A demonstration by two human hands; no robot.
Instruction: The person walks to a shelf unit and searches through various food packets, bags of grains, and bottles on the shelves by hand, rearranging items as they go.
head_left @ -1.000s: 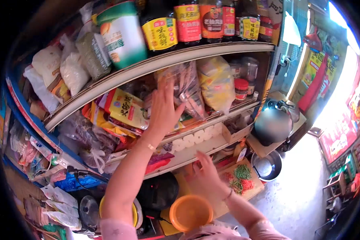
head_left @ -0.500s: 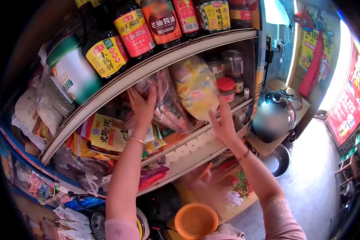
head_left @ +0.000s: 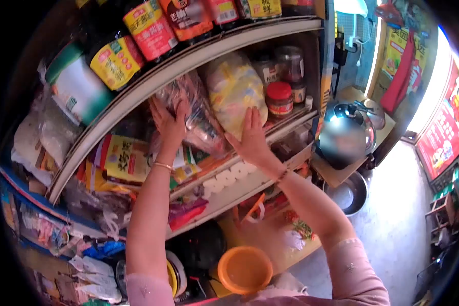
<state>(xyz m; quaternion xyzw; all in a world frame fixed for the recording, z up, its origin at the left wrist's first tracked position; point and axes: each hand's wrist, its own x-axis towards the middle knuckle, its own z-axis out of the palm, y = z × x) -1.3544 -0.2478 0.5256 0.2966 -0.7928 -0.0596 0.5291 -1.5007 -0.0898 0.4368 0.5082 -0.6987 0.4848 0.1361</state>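
Note:
My left hand (head_left: 170, 122) rests with spread fingers against a clear plastic bag of dark red packets (head_left: 201, 125) on the middle shelf. Beside it, my right hand (head_left: 251, 140) lies on the lower front of a yellow patterned bag (head_left: 235, 89), fingers extended and thumb apart. Neither hand wraps round its bag. To the right of the yellow bag stands a red-lidded jar (head_left: 279, 99), with clear jars (head_left: 290, 64) behind it. A yellow food packet (head_left: 126, 159) lies left of my left wrist.
Sauce bottles (head_left: 150, 29) line the upper shelf (head_left: 188, 60). Below are an orange bowl (head_left: 245, 270) and a board with chopped vegetables (head_left: 302, 229). A wok (head_left: 344, 140) and a metal basin (head_left: 348, 194) are at the right.
My right hand has risen from below the shelf to the yellow bag. My left hand has stayed at the clear bag, its fingers shifting over it. The view has turned and moved closer.

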